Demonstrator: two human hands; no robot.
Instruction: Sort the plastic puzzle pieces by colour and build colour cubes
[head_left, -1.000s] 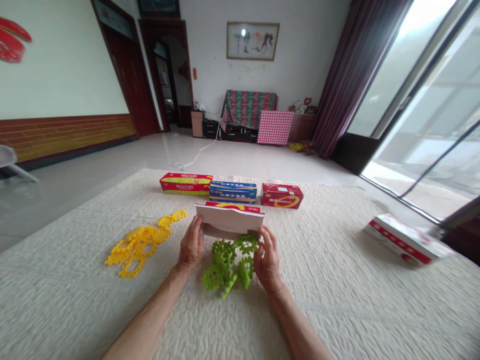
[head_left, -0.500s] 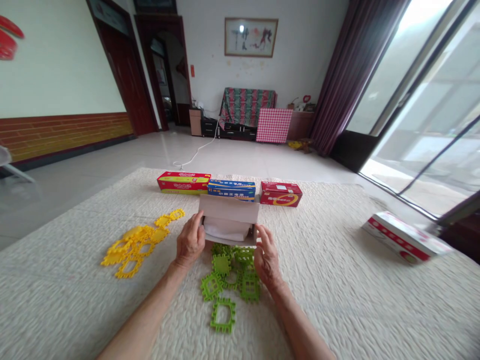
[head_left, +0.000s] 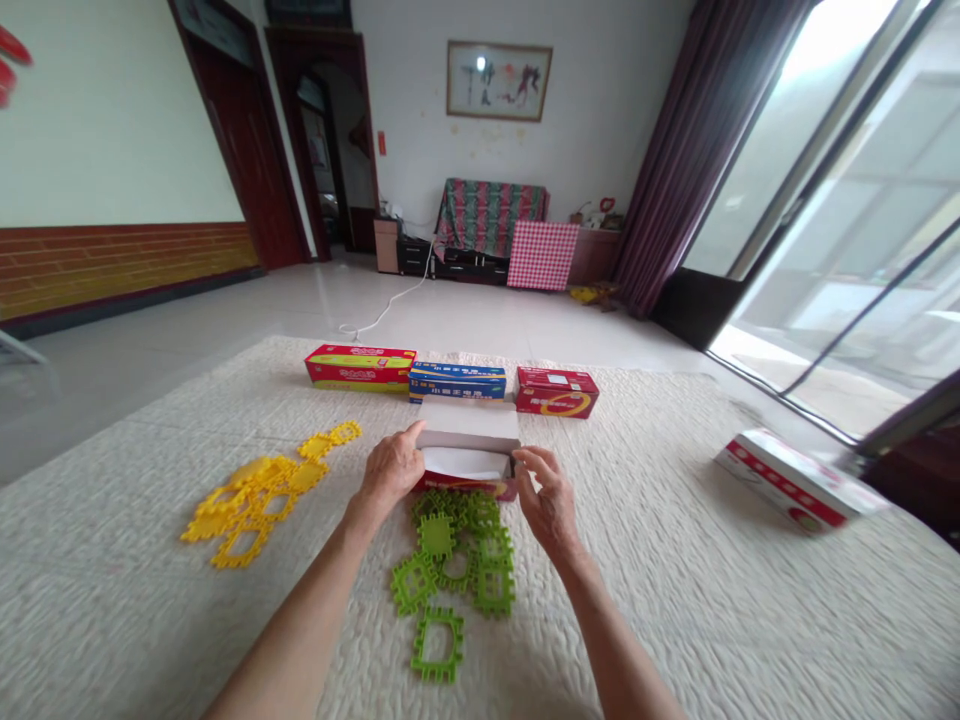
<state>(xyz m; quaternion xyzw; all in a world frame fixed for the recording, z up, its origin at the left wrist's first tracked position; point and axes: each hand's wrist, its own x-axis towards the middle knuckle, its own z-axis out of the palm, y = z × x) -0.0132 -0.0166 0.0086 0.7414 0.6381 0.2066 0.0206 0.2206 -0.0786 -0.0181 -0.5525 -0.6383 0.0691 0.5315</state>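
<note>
Left hand and right hand pinch the open box. Dragging it nearer could scatter the green pieces.

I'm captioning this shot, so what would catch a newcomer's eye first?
Most likely the heap of bright green, notched plastic pieces low in the middle, on the cream quilted mat. Just beyond it, the left hand and right hand hold either end of an open red cardboard box, its pale flap raised. To the left lies a loose pile of yellow, notched plastic pieces.
</note>
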